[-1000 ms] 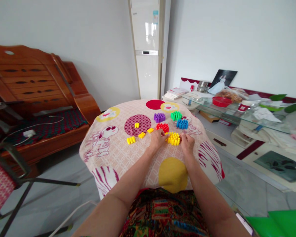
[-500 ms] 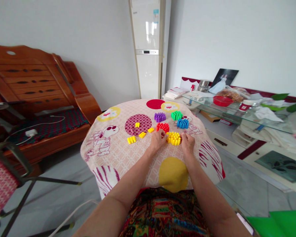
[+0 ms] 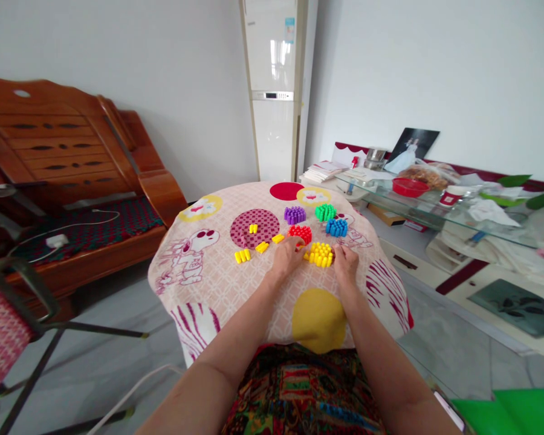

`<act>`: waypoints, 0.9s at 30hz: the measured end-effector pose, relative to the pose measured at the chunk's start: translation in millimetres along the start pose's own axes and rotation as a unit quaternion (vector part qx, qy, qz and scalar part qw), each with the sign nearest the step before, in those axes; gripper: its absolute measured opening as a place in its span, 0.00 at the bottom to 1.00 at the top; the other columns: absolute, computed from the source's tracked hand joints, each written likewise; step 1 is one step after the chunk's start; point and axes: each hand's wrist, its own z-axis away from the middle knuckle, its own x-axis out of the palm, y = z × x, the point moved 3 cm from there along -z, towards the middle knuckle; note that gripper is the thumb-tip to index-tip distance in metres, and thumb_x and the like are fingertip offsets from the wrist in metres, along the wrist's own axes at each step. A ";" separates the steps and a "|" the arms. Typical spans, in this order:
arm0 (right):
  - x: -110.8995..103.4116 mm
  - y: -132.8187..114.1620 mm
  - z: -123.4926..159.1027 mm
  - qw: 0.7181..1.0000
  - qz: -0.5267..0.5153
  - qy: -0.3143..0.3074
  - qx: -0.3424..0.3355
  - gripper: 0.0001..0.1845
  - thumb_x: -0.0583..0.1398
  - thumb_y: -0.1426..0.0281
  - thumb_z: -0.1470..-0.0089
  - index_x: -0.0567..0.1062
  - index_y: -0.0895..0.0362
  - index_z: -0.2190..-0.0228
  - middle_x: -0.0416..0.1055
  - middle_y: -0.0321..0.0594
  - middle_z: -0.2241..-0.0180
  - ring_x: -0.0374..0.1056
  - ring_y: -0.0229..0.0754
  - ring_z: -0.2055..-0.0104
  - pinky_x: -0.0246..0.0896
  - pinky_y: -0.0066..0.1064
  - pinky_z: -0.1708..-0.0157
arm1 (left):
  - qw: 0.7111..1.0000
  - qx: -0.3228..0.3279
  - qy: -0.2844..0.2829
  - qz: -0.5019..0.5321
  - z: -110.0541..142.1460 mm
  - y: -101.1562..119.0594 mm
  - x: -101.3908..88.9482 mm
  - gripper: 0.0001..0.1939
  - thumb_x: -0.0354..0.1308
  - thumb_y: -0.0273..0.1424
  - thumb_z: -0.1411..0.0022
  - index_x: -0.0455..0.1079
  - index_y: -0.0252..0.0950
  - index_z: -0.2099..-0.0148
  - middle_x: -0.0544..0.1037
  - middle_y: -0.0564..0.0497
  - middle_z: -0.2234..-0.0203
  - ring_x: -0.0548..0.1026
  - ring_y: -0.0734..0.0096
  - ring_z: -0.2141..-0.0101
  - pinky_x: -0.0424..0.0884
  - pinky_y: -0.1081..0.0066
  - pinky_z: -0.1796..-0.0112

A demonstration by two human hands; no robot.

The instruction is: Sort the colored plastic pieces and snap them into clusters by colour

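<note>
A cluster of yellow pegs [image 3: 320, 254] stands on the cloth-covered round table [image 3: 217, 284]. My left hand [image 3: 286, 256] rests at its left side with fingers curled, touching the pegs; what the fingertips pinch is too small to name. My right hand [image 3: 345, 261] presses against the cluster's right side, fingers bent. Behind them stand a red cluster [image 3: 300, 232], a purple cluster [image 3: 294, 214], a green cluster [image 3: 325, 212] and a blue cluster [image 3: 336, 227]. Loose yellow pegs [image 3: 242, 255] lie to the left, others [image 3: 252, 228] on a maroon circle.
A wooden sofa [image 3: 72, 163] with a charger and cable stands at the left. A metal chair [image 3: 13, 326] is at the near left. A tall white air conditioner [image 3: 274, 90] stands behind the table. A cluttered glass table [image 3: 435, 199] fills the right side.
Both hands stay at the yellow cluster with only slight finger shifts. The view has drifted a little.
</note>
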 end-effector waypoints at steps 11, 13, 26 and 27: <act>1.2 1.9 0.2 1.000 0.000 0.002 -0.006 0.18 0.54 0.59 0.47 0.66 0.56 0.83 0.60 0.32 0.82 0.57 0.38 0.76 0.47 0.30 0.75 | 0.996 -0.026 -0.050 -0.064 5.1 -4.9 -10.3 0.12 0.56 0.29 0.38 0.78 0.37 0.55 0.81 0.47 0.63 0.76 0.68 0.65 0.68 0.72 0.62; 1.0 2.1 0.0 1.000 -0.001 0.002 -0.005 0.18 0.54 0.59 0.47 0.66 0.56 0.82 0.59 0.32 0.82 0.57 0.38 0.76 0.47 0.30 0.75 | 0.995 -0.012 -0.075 -0.067 5.0 -4.5 -8.1 0.11 0.56 0.27 0.39 0.78 0.36 0.58 0.80 0.47 0.65 0.75 0.68 0.66 0.68 0.72 0.63; 0.6 -0.8 1.2 1.000 0.004 0.000 -0.002 0.19 0.53 0.58 0.47 0.65 0.55 0.83 0.60 0.33 0.82 0.57 0.38 0.75 0.47 0.30 0.75 | 0.995 -0.075 0.039 0.059 -1.5 -9.8 4.2 0.06 0.62 0.26 0.50 0.68 0.35 0.69 0.74 0.54 0.75 0.70 0.75 0.73 0.64 0.75 0.70; 0.5 -0.8 1.2 1.000 0.004 -0.001 -0.003 0.18 0.53 0.58 0.47 0.65 0.55 0.82 0.61 0.33 0.82 0.57 0.38 0.75 0.47 0.30 0.75 | 0.995 -0.077 0.032 0.062 -1.9 -8.3 6.6 0.06 0.62 0.26 0.50 0.68 0.34 0.69 0.74 0.54 0.75 0.70 0.75 0.73 0.64 0.75 0.70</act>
